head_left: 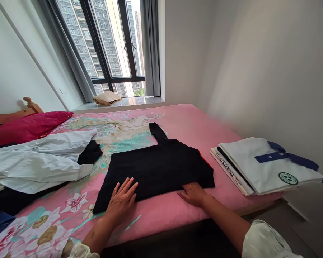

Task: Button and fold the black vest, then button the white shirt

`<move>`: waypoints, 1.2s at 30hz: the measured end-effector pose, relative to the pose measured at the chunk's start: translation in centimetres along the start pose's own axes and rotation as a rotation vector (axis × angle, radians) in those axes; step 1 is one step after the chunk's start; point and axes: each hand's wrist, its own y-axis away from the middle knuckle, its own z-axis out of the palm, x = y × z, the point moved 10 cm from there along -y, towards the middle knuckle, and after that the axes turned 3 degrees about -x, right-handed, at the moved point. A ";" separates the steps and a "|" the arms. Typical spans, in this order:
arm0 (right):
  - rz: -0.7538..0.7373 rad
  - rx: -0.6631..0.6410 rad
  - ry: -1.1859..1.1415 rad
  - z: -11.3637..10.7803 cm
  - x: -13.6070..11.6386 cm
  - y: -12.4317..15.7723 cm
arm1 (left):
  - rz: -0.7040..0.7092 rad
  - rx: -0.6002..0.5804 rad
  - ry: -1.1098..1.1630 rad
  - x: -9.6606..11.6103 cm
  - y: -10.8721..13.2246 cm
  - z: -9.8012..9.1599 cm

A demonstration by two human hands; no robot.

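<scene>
1. A black garment (pixel 161 165) is laid out on the pink floral bedsheet (pixel 199 123), close to the near edge of the bed, between the piled clothes (pixel 40 157) and the folded stack (pixel 269 165).
2. Its cloth is seen as plain, dull black and is spread nearly flat, so that few creases can be made out.
3. A long, roughly oblong shape is formed by the body, and its left end is slanted down toward the near side.
4. At the far side, a narrow sleeve (pixel 157 132) is pointed away, toward the window (pixel 107 46).
5. The slanting edge at the right end is marked by a thin red line (pixel 206 159).
6. The left hand (pixel 123 197) is rested palm down over the near edge, toward the left end; its fingers are stretched out and slightly parted, the cloth being touched from above.
7. The right hand (pixel 193 194) is placed at the near edge, toward the right end; its fingertips are hidden by the cloth, so whether the edge is pinched cannot be told.
</scene>
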 end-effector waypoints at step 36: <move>-0.026 0.135 -0.067 -2.1 -2.9 -4.6 | -0.414 -0.062 -0.115 -3.5 -2.8 3.7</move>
